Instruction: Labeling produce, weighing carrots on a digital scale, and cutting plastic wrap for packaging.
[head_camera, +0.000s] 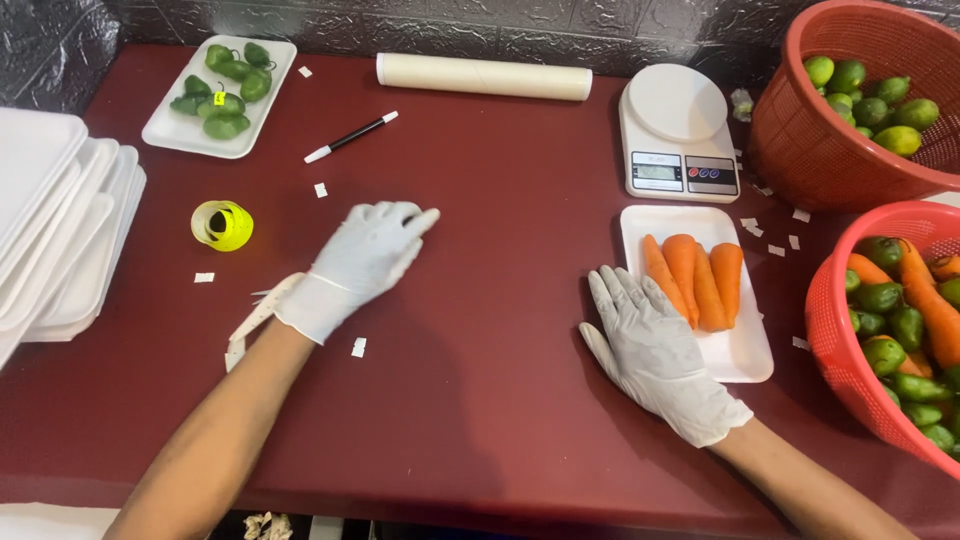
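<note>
Resting flat and open, right hand (655, 350) touches carrot tray (745, 350); left hand (365, 255) hovers open over table (480, 400), holding nothing.

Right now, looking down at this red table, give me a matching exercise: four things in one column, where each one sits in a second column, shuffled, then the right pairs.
Things
1. carrots
2. kitchen scale
3. yellow tape roll
4. pen

Places
A. left of the left hand, near the stack of empty foam trays
B. on the white tray beside the right hand
C. between the tray of green peppers and the long roll of wrap
D. at the back, beside the basket of limes

Pairs: 1-B, 2-D, 3-A, 4-C
</note>
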